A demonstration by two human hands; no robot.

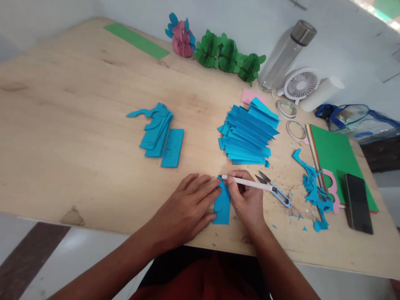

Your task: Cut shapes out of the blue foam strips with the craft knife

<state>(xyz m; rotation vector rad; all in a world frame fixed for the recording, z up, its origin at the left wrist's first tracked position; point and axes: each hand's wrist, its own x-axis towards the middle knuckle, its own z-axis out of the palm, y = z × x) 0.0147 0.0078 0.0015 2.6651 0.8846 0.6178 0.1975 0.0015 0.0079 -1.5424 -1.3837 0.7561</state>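
My left hand (189,207) lies flat with its fingers stretched over the left edge of a small blue paper strip (221,208), pressing it to the table. A short curved line shows near the strip's lower end. Between the thumb and fingers of my right hand (247,196) is a white pen (251,182), its dark tip at the strip's upper end. Just right of that hand lie thread snips (279,195) with blades apart. Beyond both hands is a spread stack of folded blue papers (249,134). Further left sit more blue pieces (157,130) and a marked blue rectangle (172,148).
Blue scraps (314,190), a phone (358,203) and green paper sheets (340,156) lie to the right. Along the wall stand a bottle (283,56), a small fan (301,85), green paper figures (228,55) and a pink one (183,39). Tape rolls (287,108) lie nearby.
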